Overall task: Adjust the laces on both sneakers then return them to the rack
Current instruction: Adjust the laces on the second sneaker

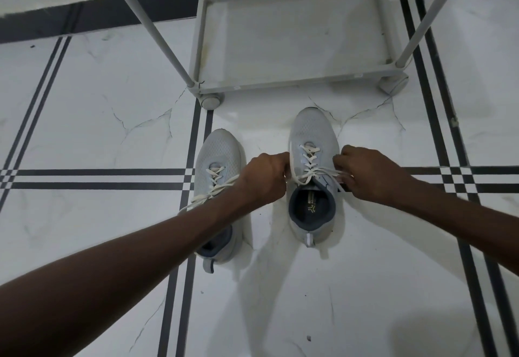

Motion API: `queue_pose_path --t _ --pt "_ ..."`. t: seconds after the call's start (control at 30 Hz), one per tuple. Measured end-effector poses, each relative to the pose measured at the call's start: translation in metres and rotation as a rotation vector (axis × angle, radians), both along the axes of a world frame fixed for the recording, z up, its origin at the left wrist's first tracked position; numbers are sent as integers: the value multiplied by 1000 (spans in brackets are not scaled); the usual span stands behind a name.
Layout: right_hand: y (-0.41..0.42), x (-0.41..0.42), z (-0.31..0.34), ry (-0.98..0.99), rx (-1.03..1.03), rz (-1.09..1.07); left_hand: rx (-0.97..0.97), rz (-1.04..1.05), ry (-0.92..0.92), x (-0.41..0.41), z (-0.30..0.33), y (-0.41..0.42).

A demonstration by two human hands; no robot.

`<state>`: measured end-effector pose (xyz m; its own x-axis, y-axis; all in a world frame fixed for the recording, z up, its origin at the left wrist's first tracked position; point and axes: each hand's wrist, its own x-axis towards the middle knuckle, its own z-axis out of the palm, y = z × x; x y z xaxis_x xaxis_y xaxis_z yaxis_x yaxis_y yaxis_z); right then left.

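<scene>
head view, looking down at a white marble-look floor (pixel 92 109) with dark double stripes.

two light grey sneakers sit side by side on the floor, toes pointing away toward the rack. right sneaker (pixel 311 132) is a little further forward, its toe near the rack's front rail but not touching. left sneaker (pixel 219 151) is just beside it with a gap of bare floor between them; its heel half is crossed by the left forearm (pixel 140 250).

left hand (pixel 264 179): grip pressed together, pinching a white lace strand at the left edge of the right sneaker's eyelet row. right hand (pixel 368 174): grip pressed together on the lace strand at the right edge of the same shoe. laces of right sneaker (pixel 309 165) run taut from the upper eyelets out to both hands; one end trails down past the collar on the right side. collar open, dark insole (pixel 311 207) visible.

laces of left sneaker (pixel 214 179) lie loose, ends draped over its left side toward the floor. no hand on it.

rack (pixel 283 81): pale grey frame with slanting posts and round feet, bottom shelf bare in view, standing on the floor just beyond the shoes.
</scene>
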<state>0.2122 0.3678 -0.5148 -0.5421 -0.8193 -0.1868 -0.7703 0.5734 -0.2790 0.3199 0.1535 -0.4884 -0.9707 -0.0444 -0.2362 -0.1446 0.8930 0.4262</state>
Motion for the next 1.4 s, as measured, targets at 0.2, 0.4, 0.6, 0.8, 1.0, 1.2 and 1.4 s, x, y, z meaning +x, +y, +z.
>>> queue_pose_path --t 0.2,0.4,0.6,0.8,1.0,1.2,1.4 --pt "-8 1 5 -85 72 17 -208 -173 -83 -6 2 9" --pt "-1 -10 8 209 221 172 -417 -265 -91 -3 19 2" --pt "5 -7 -7 258 160 222 -363 -218 -153 23 17 -2" --pt "-1 -5 -5 226 83 214 -318 -129 -176 21 7 -7" --pt "-4 4 -2 235 -12 73 -137 37 173 6 14 7" --pt "-20 20 -11 75 -199 123 -265 -149 65 11 -11 35" --pt "-15 31 -10 -207 -208 -70 -396 -109 -17 19 -4 43"
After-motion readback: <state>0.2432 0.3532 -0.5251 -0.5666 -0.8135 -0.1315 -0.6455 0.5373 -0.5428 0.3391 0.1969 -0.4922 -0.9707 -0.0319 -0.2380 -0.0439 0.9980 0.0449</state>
